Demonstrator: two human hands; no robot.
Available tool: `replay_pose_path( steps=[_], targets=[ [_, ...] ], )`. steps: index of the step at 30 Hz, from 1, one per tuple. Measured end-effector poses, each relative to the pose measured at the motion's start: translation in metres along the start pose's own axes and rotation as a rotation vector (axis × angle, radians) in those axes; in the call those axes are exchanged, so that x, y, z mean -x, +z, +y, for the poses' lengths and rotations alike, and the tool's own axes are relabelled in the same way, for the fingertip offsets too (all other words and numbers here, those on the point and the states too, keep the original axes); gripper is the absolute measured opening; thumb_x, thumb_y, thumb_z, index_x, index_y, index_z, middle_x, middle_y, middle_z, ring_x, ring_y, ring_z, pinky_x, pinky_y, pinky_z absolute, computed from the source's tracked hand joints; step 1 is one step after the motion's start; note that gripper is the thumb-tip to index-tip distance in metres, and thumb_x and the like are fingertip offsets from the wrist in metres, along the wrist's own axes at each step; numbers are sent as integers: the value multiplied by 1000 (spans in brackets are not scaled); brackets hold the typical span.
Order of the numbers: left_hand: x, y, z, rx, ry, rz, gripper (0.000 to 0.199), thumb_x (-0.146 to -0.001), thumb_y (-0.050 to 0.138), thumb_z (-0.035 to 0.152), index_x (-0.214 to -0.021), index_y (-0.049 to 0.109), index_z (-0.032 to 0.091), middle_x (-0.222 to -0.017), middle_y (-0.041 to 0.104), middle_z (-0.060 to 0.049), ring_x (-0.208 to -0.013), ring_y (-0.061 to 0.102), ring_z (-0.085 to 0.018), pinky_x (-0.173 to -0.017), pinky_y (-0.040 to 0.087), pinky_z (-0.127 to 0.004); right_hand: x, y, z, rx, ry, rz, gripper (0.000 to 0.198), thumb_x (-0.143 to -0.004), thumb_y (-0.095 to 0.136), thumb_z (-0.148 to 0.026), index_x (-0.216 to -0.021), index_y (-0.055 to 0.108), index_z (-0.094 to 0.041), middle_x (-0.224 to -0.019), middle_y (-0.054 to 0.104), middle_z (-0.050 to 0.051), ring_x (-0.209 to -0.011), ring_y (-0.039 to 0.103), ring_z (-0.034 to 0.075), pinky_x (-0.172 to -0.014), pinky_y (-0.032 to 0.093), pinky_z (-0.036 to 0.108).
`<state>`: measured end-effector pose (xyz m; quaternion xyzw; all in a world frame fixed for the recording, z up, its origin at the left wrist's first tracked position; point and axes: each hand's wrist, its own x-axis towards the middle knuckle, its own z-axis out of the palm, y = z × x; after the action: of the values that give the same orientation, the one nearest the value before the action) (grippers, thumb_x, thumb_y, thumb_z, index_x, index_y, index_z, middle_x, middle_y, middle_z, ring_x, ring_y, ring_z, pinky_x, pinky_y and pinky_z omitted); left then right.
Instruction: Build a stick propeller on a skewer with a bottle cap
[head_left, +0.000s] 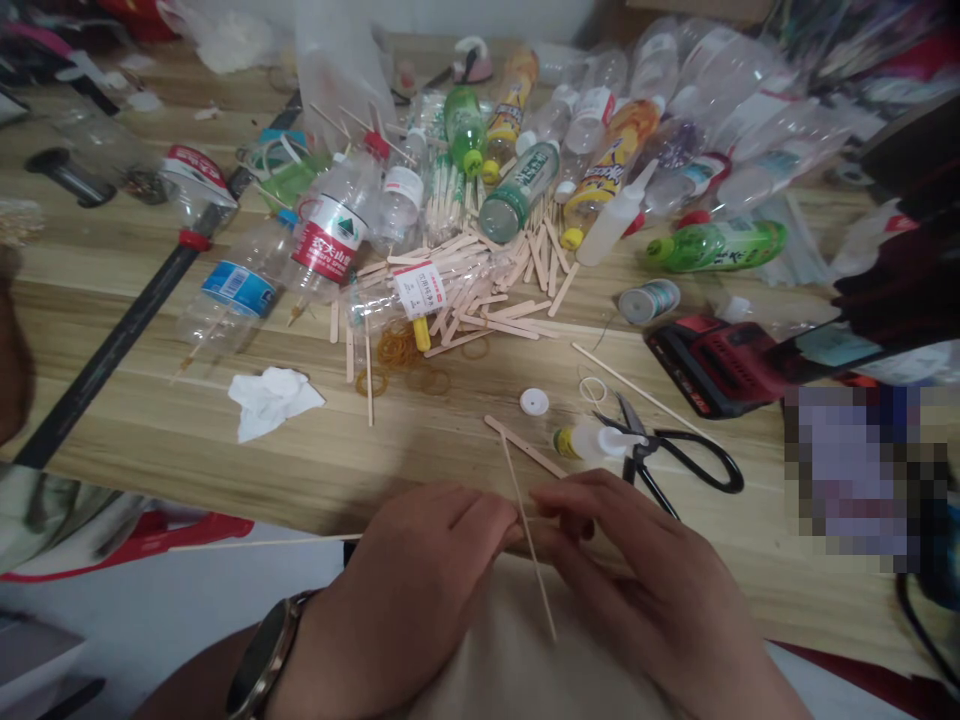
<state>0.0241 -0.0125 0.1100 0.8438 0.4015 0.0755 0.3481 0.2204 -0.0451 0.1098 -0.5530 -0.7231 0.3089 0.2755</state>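
My left hand (427,560), with a watch on its wrist, is closed low in front of the table edge. From its far side a thin wooden stick (262,543) sticks out to the left. A second thin stick (534,545) slants across between my hands, at the left fingertips. My right hand (637,570) has bent fingers, their tips close against this slanting stick; what they pinch, if anything, is hidden. Just beyond lie a flat wooden craft stick (525,447), a small glue bottle (592,441) and black-handled scissors (652,445).
Several plastic bottles (330,235) crowd the back, around a pile of craft sticks (517,315). Rubber bands (401,345), a crumpled tissue (274,398), a white cap (534,402) and a thread spool (649,300) lie nearer. A red-black power tool (720,360) stands right.
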Motion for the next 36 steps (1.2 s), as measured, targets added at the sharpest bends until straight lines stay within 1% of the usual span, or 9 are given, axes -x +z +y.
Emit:
replay_pose_path(
  steps=[6, 12, 18, 24, 31, 33, 34, 35, 36],
  targets=[
    [0, 0, -1, -13, 14, -3, 28, -91, 38, 8, -89, 64, 19, -87, 72, -4, -80, 65, -22, -70, 49, -33, -4, 2, -2, -67, -60, 4, 19, -91, 50, -10, -88, 61, -25, -78, 67, -1, -69, 66, 13, -58, 51, 22],
    [1, 2, -1, 15, 2, 29, 26, -90, 40, 8, -89, 63, 20, -86, 72, -3, -79, 65, -21, -69, 47, -31, 1, 1, 1, 17, 18, 31, 15, -90, 48, -13, -82, 54, -25, -69, 57, -2, -60, 59, 13, -54, 49, 23],
    [1, 1, -1, 11, 4, 26, 27, -90, 39, 10, -90, 63, 21, -87, 72, -2, -80, 64, -20, -69, 46, -30, 2, 2, 2, 33, 14, 59, 16, -87, 48, -11, -80, 50, -25, -68, 56, -2, -58, 57, 14, -51, 47, 24],
    [2, 2, -1, 23, -11, 34, 26, -92, 39, 10, -90, 63, 20, -86, 72, -2, -80, 65, -21, -70, 47, -31, 4, 1, 2, 55, 7, 108, 16, -91, 43, -13, -82, 46, -25, -68, 55, -3, -58, 56, 12, -51, 43, 23],
    [1, 1, -1, -5, -34, 112, 26, -96, 39, 15, -88, 63, 20, -81, 71, -1, -74, 64, -20, -66, 44, -31, 8, -1, 1, 135, 25, 121, 30, -95, 41, -20, -66, 42, -24, -54, 47, -5, -46, 49, 11, -45, 37, 24],
    [0, 0, -1, -35, -50, 144, 27, -97, 38, 16, -86, 62, 21, -78, 70, -1, -71, 64, -19, -64, 43, -29, 7, 1, 4, 139, 34, 99, 21, -93, 47, -20, -73, 49, -24, -60, 53, -4, -49, 53, 11, -46, 41, 23],
    [-1, -1, -1, -49, -58, 159, 27, -97, 38, 16, -85, 62, 20, -76, 69, -1, -70, 63, -19, -63, 42, -29, 7, 2, 5, 129, 46, 85, 11, -92, 50, -19, -83, 53, -24, -67, 58, -3, -53, 56, 11, -48, 43, 22],
    [-1, -2, -1, -60, -62, 173, 28, -97, 37, 16, -83, 62, 20, -75, 69, -1, -68, 63, -18, -62, 42, -29, 6, 3, 7, 114, 61, 74, 9, -90, 52, -18, -96, 56, -24, -75, 62, -2, -55, 58, 11, -49, 46, 21],
    [-1, -3, -1, -69, -63, 186, 29, -96, 37, 16, -81, 61, 20, -73, 68, -1, -67, 63, -18, -61, 42, -29, 6, 3, 8, 99, 78, 73, 21, -90, 54, -17, -110, 54, -25, -83, 64, -1, -56, 59, 10, -49, 47, 21]
  ],
)
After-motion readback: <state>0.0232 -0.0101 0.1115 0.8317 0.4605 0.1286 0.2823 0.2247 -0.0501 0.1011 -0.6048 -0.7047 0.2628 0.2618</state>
